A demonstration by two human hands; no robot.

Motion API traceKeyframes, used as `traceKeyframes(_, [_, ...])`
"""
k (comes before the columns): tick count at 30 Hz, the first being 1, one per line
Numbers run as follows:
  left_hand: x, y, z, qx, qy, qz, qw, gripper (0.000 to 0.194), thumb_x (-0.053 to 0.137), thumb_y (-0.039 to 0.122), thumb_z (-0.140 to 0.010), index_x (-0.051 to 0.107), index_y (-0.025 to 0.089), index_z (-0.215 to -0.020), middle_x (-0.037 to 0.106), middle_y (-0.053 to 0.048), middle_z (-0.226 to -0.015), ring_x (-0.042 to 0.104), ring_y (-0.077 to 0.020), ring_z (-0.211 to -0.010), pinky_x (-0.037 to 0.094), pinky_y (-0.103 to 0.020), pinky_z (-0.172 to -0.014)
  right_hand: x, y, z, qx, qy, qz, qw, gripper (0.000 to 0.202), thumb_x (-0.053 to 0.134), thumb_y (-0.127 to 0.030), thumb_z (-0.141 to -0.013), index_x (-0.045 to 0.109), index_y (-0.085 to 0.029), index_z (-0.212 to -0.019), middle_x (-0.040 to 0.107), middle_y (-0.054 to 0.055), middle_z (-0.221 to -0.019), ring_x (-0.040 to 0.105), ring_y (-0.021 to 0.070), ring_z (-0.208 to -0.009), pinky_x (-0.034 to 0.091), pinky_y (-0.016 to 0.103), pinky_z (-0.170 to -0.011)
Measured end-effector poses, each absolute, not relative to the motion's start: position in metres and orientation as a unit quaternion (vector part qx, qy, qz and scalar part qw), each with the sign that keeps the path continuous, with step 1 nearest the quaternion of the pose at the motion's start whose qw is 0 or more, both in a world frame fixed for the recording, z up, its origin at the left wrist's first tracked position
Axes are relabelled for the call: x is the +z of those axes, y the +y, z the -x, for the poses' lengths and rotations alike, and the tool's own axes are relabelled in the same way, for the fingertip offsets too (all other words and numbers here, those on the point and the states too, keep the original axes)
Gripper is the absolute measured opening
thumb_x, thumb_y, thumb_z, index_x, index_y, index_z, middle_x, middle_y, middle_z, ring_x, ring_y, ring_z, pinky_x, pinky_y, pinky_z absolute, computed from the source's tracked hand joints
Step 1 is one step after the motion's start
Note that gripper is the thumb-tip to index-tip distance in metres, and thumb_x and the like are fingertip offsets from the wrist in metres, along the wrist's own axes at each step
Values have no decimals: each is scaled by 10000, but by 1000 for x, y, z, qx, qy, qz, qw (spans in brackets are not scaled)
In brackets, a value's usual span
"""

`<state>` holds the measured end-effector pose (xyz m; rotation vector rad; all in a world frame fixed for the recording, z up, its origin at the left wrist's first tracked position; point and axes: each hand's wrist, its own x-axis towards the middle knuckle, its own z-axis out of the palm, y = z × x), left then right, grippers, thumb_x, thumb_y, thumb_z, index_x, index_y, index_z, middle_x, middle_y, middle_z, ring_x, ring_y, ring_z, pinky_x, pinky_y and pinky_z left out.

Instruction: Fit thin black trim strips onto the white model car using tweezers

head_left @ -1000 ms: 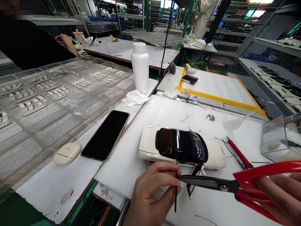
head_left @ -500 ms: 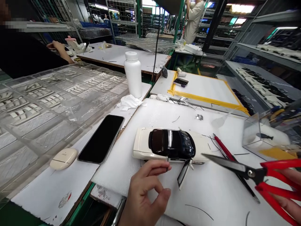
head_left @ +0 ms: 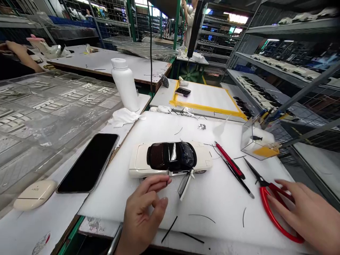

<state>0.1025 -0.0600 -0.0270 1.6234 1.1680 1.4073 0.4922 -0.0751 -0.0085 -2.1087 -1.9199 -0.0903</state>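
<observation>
A cream model car (head_left: 140,161) with a black roof lies on the white foam sheet (head_left: 202,198), its near-side door (head_left: 186,186) swung outward. Just below the car is my left hand (head_left: 146,209), fingers curled, with a small dark strip at the fingertips beside the door opening. At the right, my right hand (head_left: 302,209) rests on the red handles of the scissors (head_left: 268,198), which lie on the foam with blades nearly together. Between car and scissors are a red pen-like tool (head_left: 230,160) and a thin black tool (head_left: 239,180).
Left of the foam are a phone (head_left: 89,163), a cream case (head_left: 35,194), a white bottle (head_left: 126,85) and a parts tray (head_left: 53,117). A clear box (head_left: 259,140) stands at the right. Thin black strips (head_left: 169,229) lie near the front. Another person's hand shows at upper left.
The scissors have come down from the air onto the foam, blades now nearly together, with my right hand over their handles. The view has shifted right. My left hand stays by the car.
</observation>
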Motion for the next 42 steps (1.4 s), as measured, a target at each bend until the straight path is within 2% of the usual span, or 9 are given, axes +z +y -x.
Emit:
traceKeyframes(4, [-29,-60,-102,545,441,-624,345,367,486,199,-898,494,152,-535,626,-82,-1090,640,-204,-994,562,-319,-888,10,-13,-441,39,-691,684,230,466,546,-536,-744,449,-313,-1141,574,102,-1056,590,293,-895,509,486,-773])
traceKeyframes(9, [-32,-60,-102,552,437,-620,346,369,488,201,-900,491,149,-535,618,-85,-1103,632,-214,-1012,550,-345,-908,-11,77,-400,115,-615,713,317,895,622,-554,-647,242,-162,-1357,418,185,-1286,523,327,-1087,486,476,-869])
traceKeyframes(13, [-34,-60,-101,547,427,-631,346,358,494,191,-896,492,147,-541,611,-86,-1113,629,-210,-1021,548,-338,-909,-24,127,-400,103,-550,746,361,677,663,-460,-616,434,-158,-1177,405,187,-1283,355,375,-1247,327,551,-1012])
traceKeyframes(18, [-31,-61,-102,551,421,-625,358,348,497,176,-893,508,145,-546,609,-80,-1110,626,-198,-1026,539,-319,-919,-18,136,-398,152,-535,701,446,341,680,-399,-613,437,-192,-732,557,93,-977,494,299,-1076,363,513,-963])
traceKeyframes(24, [-30,-61,-104,557,416,-614,373,341,504,161,-885,510,142,-544,608,-79,-1101,628,-194,-1015,537,-318,-916,18,93,-353,317,-562,521,559,467,673,-518,-638,317,-245,-766,607,10,-814,609,205,-763,487,347,-676])
traceKeyframes(27, [-30,-62,-104,558,417,-610,378,338,506,155,-883,506,144,-545,608,-67,-1097,627,-188,-1013,535,-311,-918,35,67,-327,412,-557,452,562,452,676,-575,-680,379,-237,-728,515,-31,-626,487,134,-517,405,283,-507])
traceKeyframes(32, [-29,-63,-103,557,413,-609,385,321,509,134,-878,516,147,-557,600,-48,-1108,622,-176,-1022,528,-302,-930,35,38,-301,454,-613,364,534,306,758,-407,-724,513,-225,-738,475,-21,-665,452,125,-581,359,265,-513])
traceKeyframes(36, [-28,-62,-104,557,412,-609,386,315,509,127,-875,519,146,-561,598,-45,-1111,621,-174,-1024,528,-298,-927,24,28,-296,388,-717,343,466,282,651,-296,-844,409,-219,-721,412,-34,-649,367,116,-561,283,274,-508])
traceKeyframes(42, [-27,-62,-104,554,416,-609,386,314,508,128,-875,523,145,-562,599,-48,-1112,622,-172,-1022,528,-292,-923,14,28,-293,334,-771,337,425,321,635,-287,-855,349,-217,-728,384,-51,-634,337,104,-544,267,269,-488])
